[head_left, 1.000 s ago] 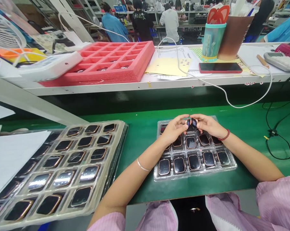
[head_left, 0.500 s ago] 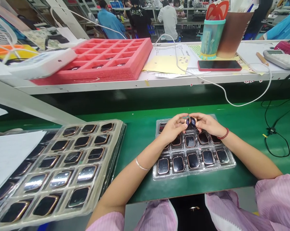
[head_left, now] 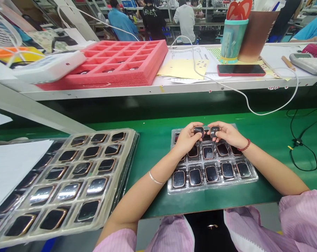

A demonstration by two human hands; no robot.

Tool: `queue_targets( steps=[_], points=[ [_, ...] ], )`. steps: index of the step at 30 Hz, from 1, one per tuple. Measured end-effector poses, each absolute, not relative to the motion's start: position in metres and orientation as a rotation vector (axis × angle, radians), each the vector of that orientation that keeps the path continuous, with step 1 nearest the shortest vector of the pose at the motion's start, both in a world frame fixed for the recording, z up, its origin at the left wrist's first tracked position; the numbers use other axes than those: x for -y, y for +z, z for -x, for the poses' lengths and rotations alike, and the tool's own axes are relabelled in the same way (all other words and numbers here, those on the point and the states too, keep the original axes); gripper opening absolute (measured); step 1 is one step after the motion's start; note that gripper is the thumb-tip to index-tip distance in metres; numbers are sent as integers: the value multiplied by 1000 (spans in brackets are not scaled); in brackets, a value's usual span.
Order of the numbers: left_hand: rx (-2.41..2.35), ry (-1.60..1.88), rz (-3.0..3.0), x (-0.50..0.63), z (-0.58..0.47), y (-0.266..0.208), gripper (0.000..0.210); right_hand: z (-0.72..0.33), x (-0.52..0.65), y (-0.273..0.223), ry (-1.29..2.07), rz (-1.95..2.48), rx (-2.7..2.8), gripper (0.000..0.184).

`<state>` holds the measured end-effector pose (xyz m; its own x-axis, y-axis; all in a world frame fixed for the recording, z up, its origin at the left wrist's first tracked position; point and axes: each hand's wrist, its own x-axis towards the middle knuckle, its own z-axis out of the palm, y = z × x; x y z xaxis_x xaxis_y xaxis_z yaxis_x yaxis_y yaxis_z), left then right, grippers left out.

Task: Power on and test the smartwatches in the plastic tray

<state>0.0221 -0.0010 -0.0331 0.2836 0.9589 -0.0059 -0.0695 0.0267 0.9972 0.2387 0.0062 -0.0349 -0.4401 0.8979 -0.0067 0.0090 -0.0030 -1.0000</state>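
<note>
My left hand (head_left: 189,137) grips one smartwatch body (head_left: 199,130) between thumb and fingers, its dark screen facing me. A second smartwatch body (head_left: 214,131), black-faced with a gold-toned rim, is pinched in my right hand (head_left: 228,134). The two watches are held side by side with a small gap, above the far rows of a clear plastic tray (head_left: 212,188). Rows of similar watch bodies (head_left: 211,174) lie in the tray's pockets, screens up. My hands hide part of its far row.
To the left, a stack of trays (head_left: 105,218) holds more watches, partly covered by white paper (head_left: 13,168). On the shelf are a red foam box (head_left: 150,78), a phone (head_left: 241,70) and cups (head_left: 232,42). A white cable (head_left: 249,106) hangs down; a black cable (head_left: 300,141) lies right.
The two watch bodies were close together and turned edge-on; they are now apart, with their screens turned towards me. My hands have moved slightly away from each other.
</note>
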Motion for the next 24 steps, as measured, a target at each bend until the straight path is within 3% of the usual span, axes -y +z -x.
queue_targets(
  steps=[4, 8, 13, 18, 24],
  points=[
    [-979, 1029, -1265, 0, -21, -30, 42, -238, -6, -33, 1541, 986, 1540, 40],
    [-1065, 1086, -1254, -11, -10, -23, 25, -236, -13, -30, 1499, 1079, 1523, 23],
    [-1264, 1046, -1593, -26, 5, -26, 15, -218, -25, -28, 926, 1221, 1826, 7],
    [-1494, 766, -2159, -18, 0, -31, 15, -201, -23, -27, 358, 1360, 2272, 22],
    [-1616, 470, -2423, -14, -9, -16, 29, -254, -26, -16, 42, 1478, 2391, 23]
  ],
)
